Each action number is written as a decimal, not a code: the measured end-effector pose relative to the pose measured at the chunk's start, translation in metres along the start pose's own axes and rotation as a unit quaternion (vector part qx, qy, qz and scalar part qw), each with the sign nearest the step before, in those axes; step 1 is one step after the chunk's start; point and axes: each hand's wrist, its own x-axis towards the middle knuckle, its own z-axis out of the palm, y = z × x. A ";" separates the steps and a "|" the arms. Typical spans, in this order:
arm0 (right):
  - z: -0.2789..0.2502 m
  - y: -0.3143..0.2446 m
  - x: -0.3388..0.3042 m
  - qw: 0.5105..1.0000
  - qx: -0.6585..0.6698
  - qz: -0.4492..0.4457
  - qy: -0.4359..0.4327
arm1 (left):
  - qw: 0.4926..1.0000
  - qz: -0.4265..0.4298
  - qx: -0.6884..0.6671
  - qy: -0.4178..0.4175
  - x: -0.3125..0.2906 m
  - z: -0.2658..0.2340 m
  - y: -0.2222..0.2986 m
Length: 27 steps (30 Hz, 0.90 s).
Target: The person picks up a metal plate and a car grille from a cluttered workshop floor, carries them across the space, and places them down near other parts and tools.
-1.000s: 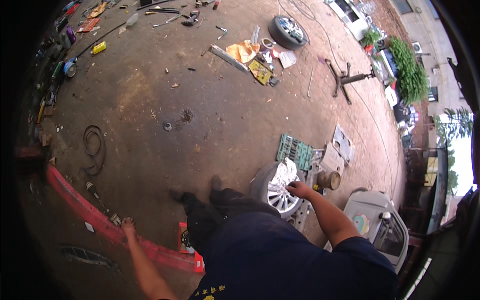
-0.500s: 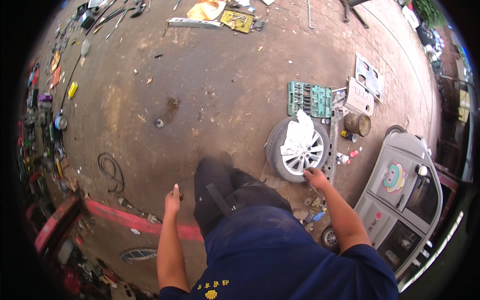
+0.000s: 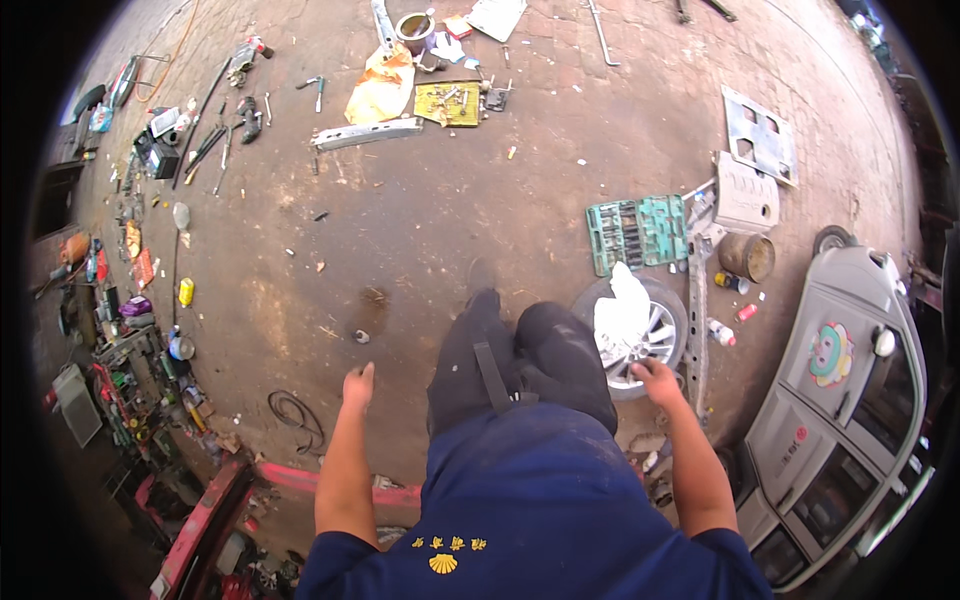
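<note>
I look straight down at my dark trousers and blue shirt over a brown dirt floor. My left hand (image 3: pixel 357 385) hangs free at my side, fingers loosely curled, holding nothing. My right hand (image 3: pixel 657 380) hangs just beside a car wheel (image 3: pixel 652 335) that lies flat on the ground, close to its tyre edge; whether it touches the tyre I cannot tell. A white cloth (image 3: pixel 620 315) lies over the wheel's silver rim.
A green socket set case (image 3: pixel 637 232) lies open beyond the wheel, with grey metal panels (image 3: pixel 757 135) and a rusty tin (image 3: pixel 746 256) nearby. A grey car door (image 3: pixel 835 400) lies at right. Tools line the left edge, a red beam (image 3: pixel 300 478) behind me.
The view has swung as I moved forward. The red beam has dropped behind me, and the wheel now sits beside my right leg. My right hand has come off the wheel's top.
</note>
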 end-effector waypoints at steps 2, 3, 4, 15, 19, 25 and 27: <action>-0.022 0.001 0.014 0.974 0.210 0.021 0.083 | 0.990 0.016 -0.127 -0.065 0.014 -0.036 0.102; -0.029 0.004 0.026 0.957 0.276 0.037 0.086 | 0.986 0.003 -0.152 -0.063 0.018 -0.047 0.152; -0.036 0.005 0.037 0.949 0.290 0.059 0.106 | 0.973 0.040 -0.222 -0.058 0.024 -0.055 0.202; -0.145 -0.126 0.233 0.999 -0.004 -0.028 0.038 | 0.996 0.080 -0.020 -0.034 0.018 -0.058 0.369; -0.204 -0.239 0.264 0.962 0.258 -0.050 0.081 | 0.988 -0.021 0.091 -0.123 0.011 -0.071 0.354; -0.206 -0.325 0.284 0.965 0.239 -0.054 0.089 | 0.993 -0.011 0.077 -0.089 0.090 -0.115 0.341; -0.186 -0.328 0.277 0.966 0.244 -0.005 0.088 | 0.999 -0.014 0.005 -0.042 0.124 -0.139 0.348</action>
